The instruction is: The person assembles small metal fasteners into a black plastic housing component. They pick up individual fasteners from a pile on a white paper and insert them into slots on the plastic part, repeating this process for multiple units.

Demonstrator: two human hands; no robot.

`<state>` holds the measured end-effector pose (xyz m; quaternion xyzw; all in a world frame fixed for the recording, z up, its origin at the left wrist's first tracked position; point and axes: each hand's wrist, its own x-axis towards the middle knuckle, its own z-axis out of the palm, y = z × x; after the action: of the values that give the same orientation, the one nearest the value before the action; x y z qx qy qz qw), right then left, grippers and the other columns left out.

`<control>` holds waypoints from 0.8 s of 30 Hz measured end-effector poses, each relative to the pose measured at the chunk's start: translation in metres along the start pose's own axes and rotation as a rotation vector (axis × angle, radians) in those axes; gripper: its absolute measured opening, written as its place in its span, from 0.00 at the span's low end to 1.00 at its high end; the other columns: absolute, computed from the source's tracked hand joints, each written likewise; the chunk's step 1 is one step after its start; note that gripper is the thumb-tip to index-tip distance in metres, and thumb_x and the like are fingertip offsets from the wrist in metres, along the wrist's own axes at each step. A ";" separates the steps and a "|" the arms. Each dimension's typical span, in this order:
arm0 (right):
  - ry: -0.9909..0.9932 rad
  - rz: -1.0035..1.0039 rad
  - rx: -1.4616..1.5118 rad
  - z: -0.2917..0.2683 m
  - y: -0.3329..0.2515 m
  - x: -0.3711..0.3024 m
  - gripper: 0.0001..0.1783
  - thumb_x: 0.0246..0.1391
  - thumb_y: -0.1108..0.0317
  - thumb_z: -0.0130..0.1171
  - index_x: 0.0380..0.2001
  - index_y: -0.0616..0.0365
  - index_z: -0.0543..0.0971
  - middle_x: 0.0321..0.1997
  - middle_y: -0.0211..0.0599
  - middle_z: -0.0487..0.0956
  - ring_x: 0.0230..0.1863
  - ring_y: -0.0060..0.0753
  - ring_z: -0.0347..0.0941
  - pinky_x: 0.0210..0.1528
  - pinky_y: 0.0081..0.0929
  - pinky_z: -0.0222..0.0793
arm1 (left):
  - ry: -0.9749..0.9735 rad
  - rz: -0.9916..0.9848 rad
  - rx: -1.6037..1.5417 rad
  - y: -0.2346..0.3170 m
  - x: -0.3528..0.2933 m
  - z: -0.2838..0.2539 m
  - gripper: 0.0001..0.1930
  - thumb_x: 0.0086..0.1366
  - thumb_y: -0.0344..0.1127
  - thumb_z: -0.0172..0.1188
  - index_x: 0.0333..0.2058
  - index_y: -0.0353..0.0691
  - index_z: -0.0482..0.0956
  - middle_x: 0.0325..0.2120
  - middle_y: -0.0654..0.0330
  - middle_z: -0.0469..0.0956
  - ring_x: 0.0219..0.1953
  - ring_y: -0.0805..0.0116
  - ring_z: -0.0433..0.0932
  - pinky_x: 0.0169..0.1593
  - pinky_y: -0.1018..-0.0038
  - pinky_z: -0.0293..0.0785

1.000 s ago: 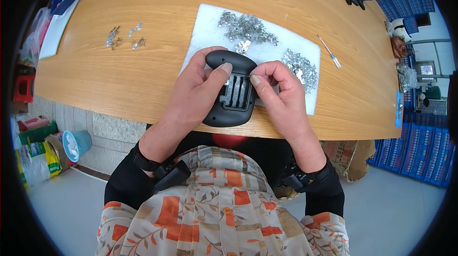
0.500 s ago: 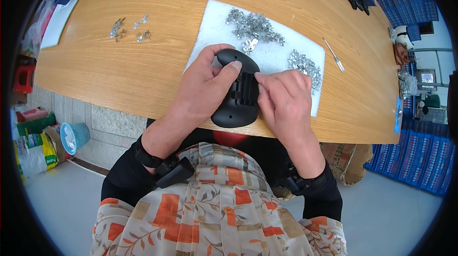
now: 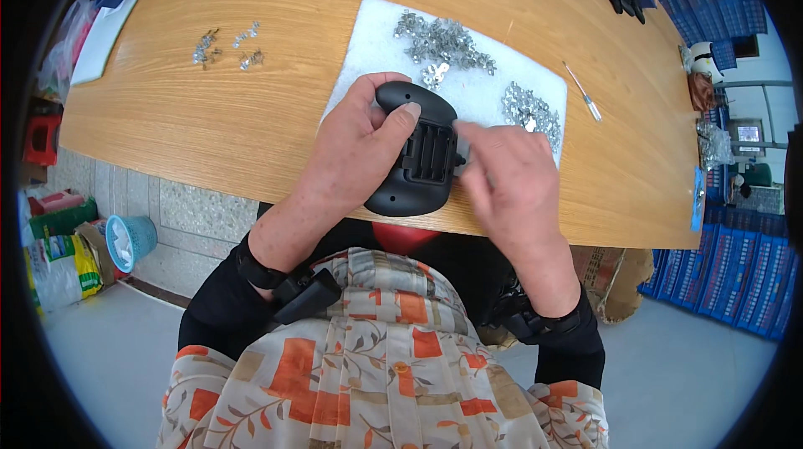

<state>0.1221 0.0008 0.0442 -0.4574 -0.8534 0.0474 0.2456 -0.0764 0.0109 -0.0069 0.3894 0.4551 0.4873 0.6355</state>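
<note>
Two bare hands at the near edge of the white pad (image 3: 368, 43). Left hand (image 3: 355, 135) grips the black rounded housing (image 3: 418, 148), thumb on its upper face; housing overlaps the pad's near edge in view, slotted compartment facing up. Right hand (image 3: 510, 173) motion-blurred, thumb and forefinger apart, forefinger at the housing's right edge; contact cannot be told. Two heaps of small metal pieces (image 3: 443, 41) on the pad. Screwdriver (image 3: 590, 102) right of pad; small metal clusters (image 3: 205, 49) well left of it.
</note>
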 end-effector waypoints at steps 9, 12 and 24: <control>-0.168 0.767 1.222 0.011 -0.017 -0.010 0.22 0.61 0.70 0.66 0.55 0.61 0.70 0.34 0.24 0.78 0.30 0.08 0.68 0.32 0.12 0.65 | -0.040 -0.136 -0.253 0.026 -0.010 -0.005 0.20 0.74 0.34 0.55 0.62 0.41 0.66 0.44 0.62 0.78 0.40 0.78 0.79 0.40 0.79 0.78; -0.125 0.767 1.261 0.010 -0.015 -0.008 0.19 0.61 0.72 0.65 0.52 0.60 0.71 0.32 0.21 0.78 0.29 0.05 0.67 0.30 0.10 0.62 | -0.021 0.004 -0.108 0.032 -0.015 -0.003 0.23 0.73 0.31 0.56 0.65 0.40 0.65 0.46 0.61 0.77 0.46 0.76 0.78 0.48 0.76 0.76; -0.259 0.723 1.171 -0.007 -0.027 -0.009 0.18 0.58 0.76 0.65 0.49 0.60 0.72 0.30 0.20 0.76 0.30 0.07 0.70 0.31 0.12 0.65 | -0.116 0.192 0.490 0.037 -0.023 0.000 0.23 0.63 0.26 0.60 0.58 0.36 0.74 0.48 0.56 0.78 0.48 0.70 0.78 0.49 0.73 0.77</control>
<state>0.1085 -0.0229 0.0550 -0.4956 -0.5040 0.6324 0.3169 -0.0889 -0.0038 0.0322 0.6003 0.4830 0.3977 0.4982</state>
